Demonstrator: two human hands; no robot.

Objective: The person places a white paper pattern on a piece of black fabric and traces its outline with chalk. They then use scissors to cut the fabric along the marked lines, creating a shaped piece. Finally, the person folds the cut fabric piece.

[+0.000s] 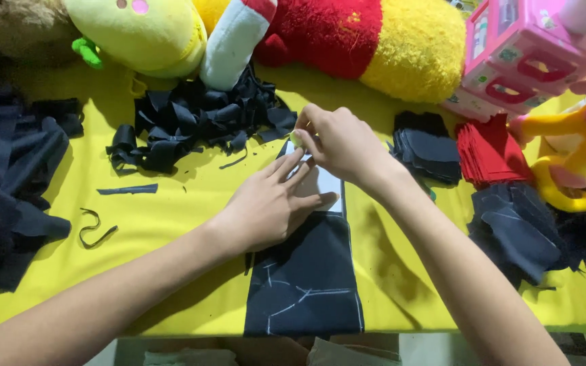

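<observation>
Mid-frame, left hand [269,207] pressing flat, fingers spread, on white template [320,183] atop dark navy fabric strip [304,271] running lengthwise toward bottom edge; right hand [340,139] pinching pale chalk piece [297,138] at template's upper-left corner, nearer the edge.

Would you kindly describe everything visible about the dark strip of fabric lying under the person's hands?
The dark navy fabric strip lies flat on the yellow table cover, running lengthwise from the near table edge toward the hands. It looks like woven cloth, marked with pale chalk lines. A white card-like template rests on its far end, pressed down by the left hand. The right hand holds a small pale chalk piece at the template's far edge.
</observation>
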